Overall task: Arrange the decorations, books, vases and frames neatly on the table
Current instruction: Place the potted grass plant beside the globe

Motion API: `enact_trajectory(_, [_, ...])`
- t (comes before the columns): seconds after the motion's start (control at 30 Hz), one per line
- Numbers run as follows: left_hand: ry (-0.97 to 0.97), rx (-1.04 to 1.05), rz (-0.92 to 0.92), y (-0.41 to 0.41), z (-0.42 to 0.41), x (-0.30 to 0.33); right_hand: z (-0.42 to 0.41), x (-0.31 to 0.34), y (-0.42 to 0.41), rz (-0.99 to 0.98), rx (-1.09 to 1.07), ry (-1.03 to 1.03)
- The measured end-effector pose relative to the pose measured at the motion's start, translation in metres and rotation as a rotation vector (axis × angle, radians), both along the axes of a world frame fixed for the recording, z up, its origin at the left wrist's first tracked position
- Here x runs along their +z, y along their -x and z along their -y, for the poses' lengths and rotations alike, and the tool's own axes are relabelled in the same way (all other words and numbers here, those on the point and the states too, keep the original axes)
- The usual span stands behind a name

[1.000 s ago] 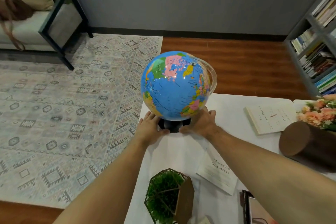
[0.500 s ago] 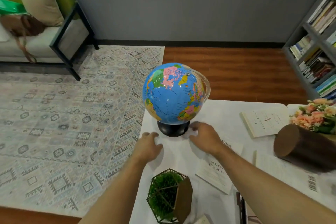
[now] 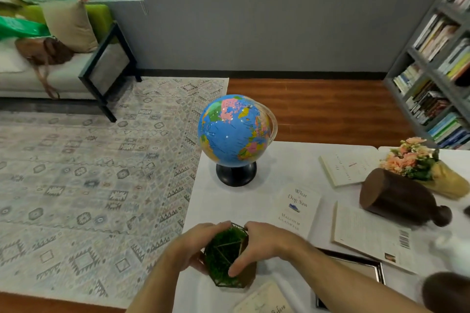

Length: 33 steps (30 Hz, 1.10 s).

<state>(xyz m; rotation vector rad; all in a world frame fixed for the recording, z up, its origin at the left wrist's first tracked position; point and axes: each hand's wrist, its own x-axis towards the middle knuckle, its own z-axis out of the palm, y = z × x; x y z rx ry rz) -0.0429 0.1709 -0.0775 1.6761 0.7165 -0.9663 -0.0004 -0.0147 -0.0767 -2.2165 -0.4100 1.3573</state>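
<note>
Our left hand (image 3: 197, 246) and right hand (image 3: 262, 242) clasped the moss-filled geometric terrarium (image 3: 225, 254) from both sides. The globe (image 3: 235, 132) stood upright on the table (image 3: 292, 160) beyond it.

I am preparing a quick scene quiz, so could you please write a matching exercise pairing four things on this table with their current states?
Things:
1. blue globe on a black base
2. dark brown wooden vase
3. geometric wire planter with green moss
4. white book titled What the Dog Saw

States:
A. lying on its side
B. held between both hands
C. lying flat, cover up
D. standing upright, untouched

Pairs: 1-D, 2-A, 3-B, 4-C
</note>
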Motion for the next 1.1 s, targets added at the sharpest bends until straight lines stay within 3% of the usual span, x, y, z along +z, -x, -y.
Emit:
enact_trajectory(0.17, [-0.012,0.047,0.297,-0.015,-0.009,0.021,0.008,-0.013,-0.001,0.139,-0.191,-0.223])
enact_trajectory(0.3, [-0.069,0.025,0.508,-0.023,-0.016,0.031,-0.003,-0.028,-0.005,0.15,-0.379,-0.297])
enact_trajectory(0.37, [-0.088,0.124,0.588,-0.021,-0.02,0.022,-0.01,-0.037,-0.007,0.132,-0.469,-0.349])
enact_trajectory(0.47, [-0.106,0.301,0.485,-0.01,-0.025,-0.001,-0.019,-0.051,-0.009,0.075,-0.572,-0.428])
enact_trajectory(0.53, [0.038,0.371,0.316,-0.001,-0.023,-0.015,-0.024,-0.06,-0.01,0.076,-0.585,-0.46])
enact_trajectory(0.6, [0.182,0.427,0.271,0.001,-0.021,-0.026,-0.029,-0.067,-0.013,0.097,-0.58,-0.466])
enact_trajectory(0.73, [0.16,0.478,0.395,-0.012,-0.021,-0.036,-0.039,-0.073,-0.018,0.177,-0.598,-0.469])
enact_trajectory(0.9, [-0.01,0.362,0.557,-0.027,-0.028,-0.037,-0.039,-0.074,-0.025,0.213,-0.545,-0.394])
enact_trajectory(1.1, [-0.038,0.25,0.579,-0.028,-0.033,-0.038,-0.035,-0.074,-0.03,0.169,-0.622,-0.468])
